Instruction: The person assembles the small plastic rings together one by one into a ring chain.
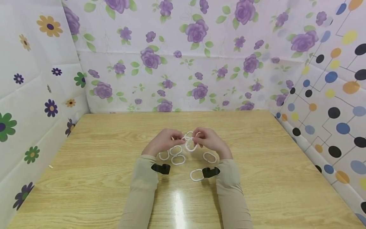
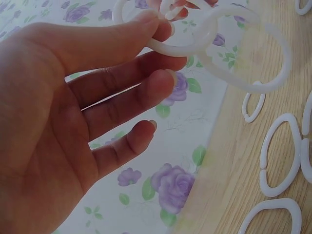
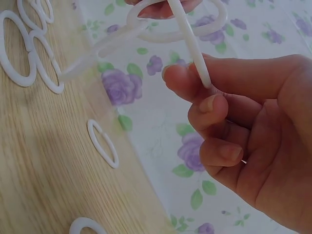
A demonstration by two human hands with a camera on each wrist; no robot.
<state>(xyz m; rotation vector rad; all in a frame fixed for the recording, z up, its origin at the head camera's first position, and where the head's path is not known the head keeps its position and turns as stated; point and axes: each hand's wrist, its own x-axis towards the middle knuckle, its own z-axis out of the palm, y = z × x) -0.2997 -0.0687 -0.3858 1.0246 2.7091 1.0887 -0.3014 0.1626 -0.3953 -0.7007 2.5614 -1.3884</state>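
Observation:
Above the middle of the wooden table, both hands hold a short chain of linked white plastic rings. My left hand pinches one ring between thumb and forefinger, its other fingers spread straight. A second ring is linked through it and hangs toward the table. My right hand pinches another ring of the same chain between thumb and forefinger, its lower fingers curled in. The fingertips of both hands nearly meet over the chain.
Several loose white rings lie on the table under and near the hands: three at the left, one at the right, one nearer me. Floral and dotted sheets wall in the table's back and sides.

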